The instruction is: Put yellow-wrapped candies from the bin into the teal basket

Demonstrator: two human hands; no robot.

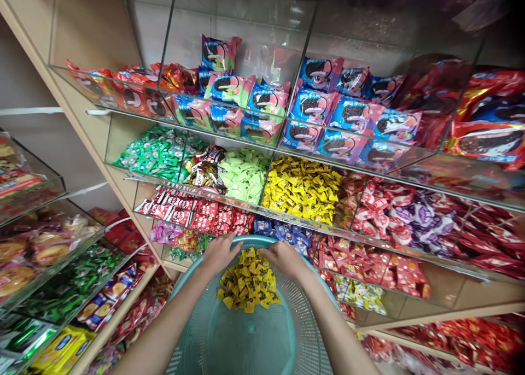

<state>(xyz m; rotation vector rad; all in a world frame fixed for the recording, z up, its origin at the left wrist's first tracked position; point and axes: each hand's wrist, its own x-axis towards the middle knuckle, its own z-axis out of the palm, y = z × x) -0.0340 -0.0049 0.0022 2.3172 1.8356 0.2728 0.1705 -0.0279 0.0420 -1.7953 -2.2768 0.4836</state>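
Observation:
A round green plastic basket with perforated sides is tilted so that I look down into it. Inside, a heap of yellow-wrapped candies lies against the far wall, while the bottom nearer me shows bare. My left hand grips the far rim, left of the heap, with its thumb on the inner side. On the right of the heap, my right hand is closed over the same rim. Just beyond the basket, a clear shelf bin holds similar yellow-wrapped candies.
Clear-fronted shelves rise ahead, with green-wrapped candies, pale green packets and purple-wrapped candies. Blue-and-pink snack packs fill the upper shelf. More shelves with packaged breads stand at left. A wooden shelf edge runs at lower right.

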